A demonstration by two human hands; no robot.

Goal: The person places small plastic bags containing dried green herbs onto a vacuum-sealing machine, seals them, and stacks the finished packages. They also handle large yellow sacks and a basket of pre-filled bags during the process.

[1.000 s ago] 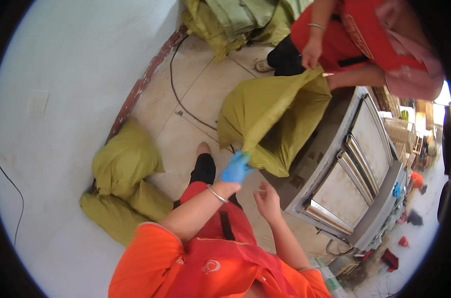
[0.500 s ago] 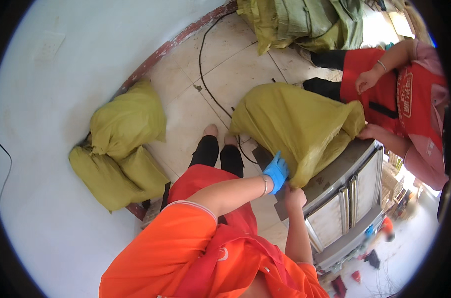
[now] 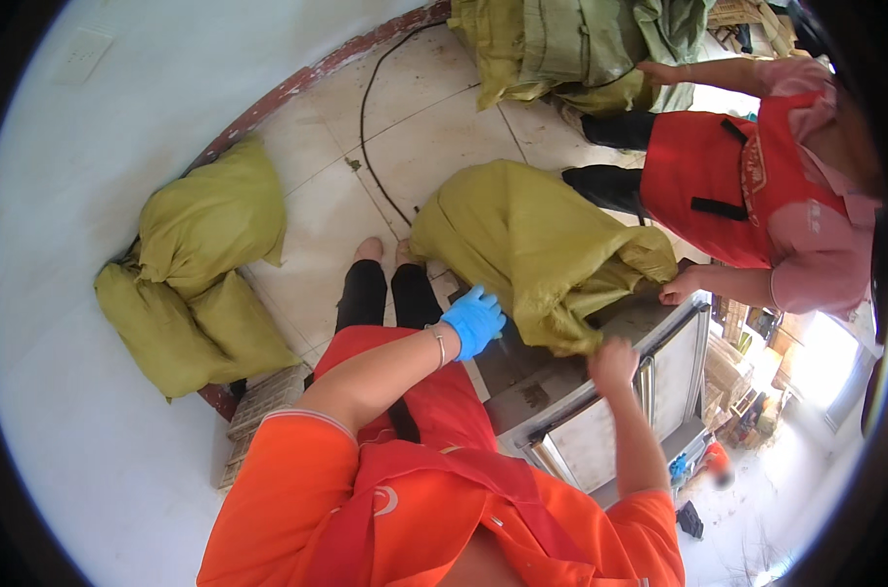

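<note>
A large yellow-green woven sack [image 3: 522, 245] slumps beside the metal cabinet, its loose mouth draped over the cabinet top. My right hand [image 3: 613, 366], bare, is closed at the near corner of that mouth and pinches its edge. My left hand [image 3: 473, 323], in a blue glove, is held just left of the sack, apart from it. Its fingers are curled, with a small pale greenish thing showing beneath them that I cannot make out. A co-worker's hand [image 3: 681, 286] is by the far end of the mouth.
The grey metal cabinet [image 3: 610, 430] has sliding panels and stands at front right. Filled sacks [image 3: 214, 215] lean against the left wall. Folded sacks [image 3: 581, 44] are piled at the back, near the co-worker [image 3: 703, 186]. A black cable [image 3: 364, 127] crosses the tiled floor.
My left hand has come away from the sack and moved left. My right hand stays at the sack's edge. The co-worker's other hand has stretched out toward the piled sacks.
</note>
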